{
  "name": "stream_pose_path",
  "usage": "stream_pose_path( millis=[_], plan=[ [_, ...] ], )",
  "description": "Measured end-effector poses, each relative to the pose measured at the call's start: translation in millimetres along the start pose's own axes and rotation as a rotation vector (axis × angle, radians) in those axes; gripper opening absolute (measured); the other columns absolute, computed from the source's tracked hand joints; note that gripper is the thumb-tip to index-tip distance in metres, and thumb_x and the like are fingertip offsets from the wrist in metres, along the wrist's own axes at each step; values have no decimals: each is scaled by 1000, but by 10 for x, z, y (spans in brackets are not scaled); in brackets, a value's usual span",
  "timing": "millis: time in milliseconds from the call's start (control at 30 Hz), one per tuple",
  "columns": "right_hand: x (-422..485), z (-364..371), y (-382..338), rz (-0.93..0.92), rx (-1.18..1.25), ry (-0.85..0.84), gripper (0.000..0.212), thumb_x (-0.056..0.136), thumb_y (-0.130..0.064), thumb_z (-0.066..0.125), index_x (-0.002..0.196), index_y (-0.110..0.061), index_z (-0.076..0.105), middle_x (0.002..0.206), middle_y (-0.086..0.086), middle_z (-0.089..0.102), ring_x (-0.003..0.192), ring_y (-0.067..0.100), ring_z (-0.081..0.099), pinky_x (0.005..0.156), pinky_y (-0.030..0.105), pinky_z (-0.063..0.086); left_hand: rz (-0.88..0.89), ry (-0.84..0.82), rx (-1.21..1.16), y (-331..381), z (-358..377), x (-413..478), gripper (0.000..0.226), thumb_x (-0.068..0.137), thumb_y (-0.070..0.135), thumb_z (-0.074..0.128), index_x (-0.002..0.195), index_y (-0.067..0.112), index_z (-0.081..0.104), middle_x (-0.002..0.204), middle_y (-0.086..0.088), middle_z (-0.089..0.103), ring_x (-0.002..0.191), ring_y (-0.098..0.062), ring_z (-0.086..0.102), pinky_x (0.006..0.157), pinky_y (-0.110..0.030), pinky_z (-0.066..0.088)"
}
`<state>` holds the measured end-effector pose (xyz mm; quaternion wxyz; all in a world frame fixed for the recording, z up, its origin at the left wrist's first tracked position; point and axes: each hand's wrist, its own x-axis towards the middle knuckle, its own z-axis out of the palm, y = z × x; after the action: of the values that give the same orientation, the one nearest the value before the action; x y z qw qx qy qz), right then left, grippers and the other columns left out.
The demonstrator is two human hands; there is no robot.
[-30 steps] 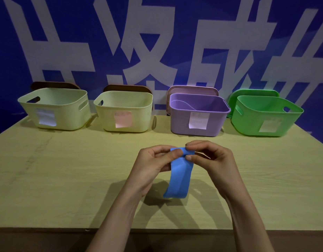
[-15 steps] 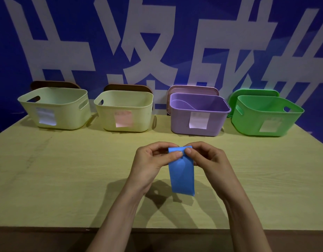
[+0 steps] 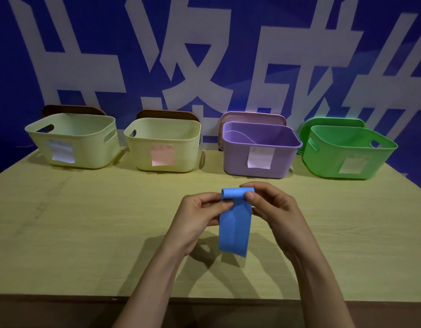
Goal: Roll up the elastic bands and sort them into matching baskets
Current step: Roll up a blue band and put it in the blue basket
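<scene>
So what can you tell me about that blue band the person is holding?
The blue band is a wide, flat strip that looks smooth and rubbery. Its top end is curled into a small roll and the rest hangs straight down, with a soft crease running along it. The left hand pinches it just under the roll, and the right hand grips the roll's other end. It hangs over the wooden table; whether its lower end touches the table cannot be told.

baskets (image 3: 185, 152): row at table (image 3: 86, 221) rear | lids (image 3: 252, 116): behind baskets | band (image 3: 235, 223): front centre
</scene>
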<state>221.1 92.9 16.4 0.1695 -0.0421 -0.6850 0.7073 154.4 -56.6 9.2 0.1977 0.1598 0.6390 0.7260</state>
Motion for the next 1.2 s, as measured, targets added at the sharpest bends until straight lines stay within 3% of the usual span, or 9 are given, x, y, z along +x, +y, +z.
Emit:
stream_pose_path(
  millis=[133, 267, 433, 733, 933, 1200],
  plan=[
    [3, 5, -17, -7, 23, -1, 19, 78, -26, 63, 92, -17, 72, 92, -2, 72, 86, 9, 65, 74, 21, 52, 71, 46, 20, 21, -1, -6, 20, 77, -1, 72, 95, 6, 73, 88, -8, 75, 80, -13, 70, 66, -21, 55],
    [12, 27, -15, 18, 115, 20, 24, 76, -29, 64, 91, -13, 72, 93, 5, 71, 88, 14, 63, 80, 28, 52, 129, 54, 52, 18, 18, -3, 22, 75, 1, 74, 96, 5, 72, 89, -9, 74, 81, -11, 68, 75, -24, 56],
    [13, 62, -42, 55, 175, 45, 20, 74, -32, 65, 82, -17, 76, 89, 3, 71, 87, 13, 64, 78, 24, 51, 100, -48, 98, -11, 51, -15, 22, 83, 13, 69, 104, 18, 71, 100, 2, 74, 97, -10, 67, 87, -25, 51],
    [54, 123, -27, 156, 225, 99, 34, 69, -44, 67, 82, -14, 75, 92, 12, 72, 87, 20, 66, 82, 32, 49, 52, 27, 91, 18, 96, -14, 16, 72, 11, 78, 86, 17, 73, 85, 1, 75, 77, -7, 69, 72, -21, 55],
    [40, 112, 23, 133, 250, 59, 24, 67, -28, 72, 86, -15, 76, 92, 6, 72, 87, 16, 66, 70, 21, 51, 46, 101, 88, -4, 92, 2, 21, 70, 13, 80, 90, 16, 74, 85, -1, 75, 82, -13, 70, 78, -30, 55],
    [38, 48, 28, 57, 182, 13, 27, 63, -10, 72, 90, -15, 75, 91, 5, 74, 88, 12, 67, 77, 21, 53, 64, 107, 79, 2, 88, -15, 22, 72, 15, 79, 93, 15, 74, 86, -4, 75, 86, -21, 70, 73, -32, 55]
  ],
)
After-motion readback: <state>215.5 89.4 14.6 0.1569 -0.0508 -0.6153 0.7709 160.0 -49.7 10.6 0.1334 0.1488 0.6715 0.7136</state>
